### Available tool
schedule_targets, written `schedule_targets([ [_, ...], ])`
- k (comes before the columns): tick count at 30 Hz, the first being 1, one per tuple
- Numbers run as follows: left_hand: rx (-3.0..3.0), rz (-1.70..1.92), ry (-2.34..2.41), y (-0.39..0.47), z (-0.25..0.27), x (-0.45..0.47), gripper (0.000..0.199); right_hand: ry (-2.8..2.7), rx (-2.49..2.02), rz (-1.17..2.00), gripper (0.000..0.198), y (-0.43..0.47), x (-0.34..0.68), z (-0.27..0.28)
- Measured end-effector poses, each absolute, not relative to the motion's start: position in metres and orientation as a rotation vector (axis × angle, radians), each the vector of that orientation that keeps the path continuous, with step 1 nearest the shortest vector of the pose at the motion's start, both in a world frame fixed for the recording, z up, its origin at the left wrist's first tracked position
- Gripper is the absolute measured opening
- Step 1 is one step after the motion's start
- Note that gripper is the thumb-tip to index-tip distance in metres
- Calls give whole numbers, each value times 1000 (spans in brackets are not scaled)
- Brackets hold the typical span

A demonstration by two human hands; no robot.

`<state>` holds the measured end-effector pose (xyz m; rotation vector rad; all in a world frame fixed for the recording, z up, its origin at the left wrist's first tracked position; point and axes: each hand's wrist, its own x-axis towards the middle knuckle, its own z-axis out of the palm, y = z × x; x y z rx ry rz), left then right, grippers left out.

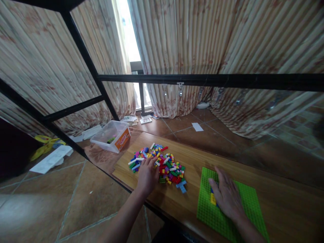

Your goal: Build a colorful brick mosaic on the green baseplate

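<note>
My left hand (pixel 149 173) reaches into a heap of small coloured building bricks (pixel 172 170) on the wooden table. Its fingers curl down among the bricks, and their tips are partly hidden, so whether it grips one does not show. My right hand (pixel 225 194) rests over a green baseplate (pixel 253 202), fingers stretched out and thumb apart. Beside its thumb and palm, yellow and blue bricks (pixel 213 199) sit on the plate, partly covered by the hand. A light blue brick piece (pixel 182 185) lies at the heap's near right edge.
A clear plastic box (pixel 106 135) with an orange label and a few bricks inside stands beyond the table's left end. Black metal bars (pixel 162 78) cross above. White foam packaging (pixel 52 159), papers (pixel 197 127) and a yellow item (pixel 40 145) lie around on the tiled floor.
</note>
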<state>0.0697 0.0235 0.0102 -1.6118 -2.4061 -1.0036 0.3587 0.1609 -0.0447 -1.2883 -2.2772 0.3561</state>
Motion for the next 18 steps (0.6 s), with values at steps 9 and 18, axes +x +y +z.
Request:
schedule_targets([
  [9,-1767,-644,-2385,56,15,70,24,-2065,-1269,626,55,160,365,-40],
  [18,-1993,-624,-2304,52,17,77,44,-2065,-1239,624,49,159,364,-36],
])
